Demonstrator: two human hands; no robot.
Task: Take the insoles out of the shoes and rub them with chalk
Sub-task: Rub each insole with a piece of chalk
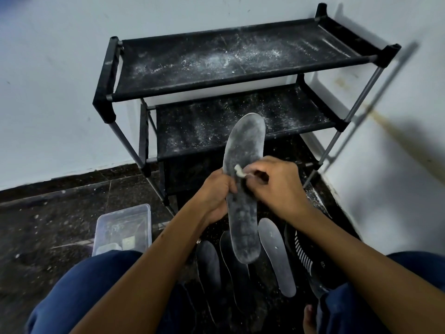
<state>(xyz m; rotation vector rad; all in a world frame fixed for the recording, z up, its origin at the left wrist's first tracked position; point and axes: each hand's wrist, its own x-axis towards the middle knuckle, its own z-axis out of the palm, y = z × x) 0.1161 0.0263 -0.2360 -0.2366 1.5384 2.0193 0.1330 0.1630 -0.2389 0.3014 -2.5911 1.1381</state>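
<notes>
Insole (244, 189) held upright mid-scene, gripped at its left edge by left hand (214, 196); right hand (277, 186) fingers pinching chalk (239, 170) against its face. Advise even strokes, waist braced. Apparently three insoles on floor (48, 225) below; rack (240, 68) beyond, open room leftward.

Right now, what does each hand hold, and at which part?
The left hand grips the insole at its left edge, near the middle. The right hand pinches a chalk piece against it.
</notes>
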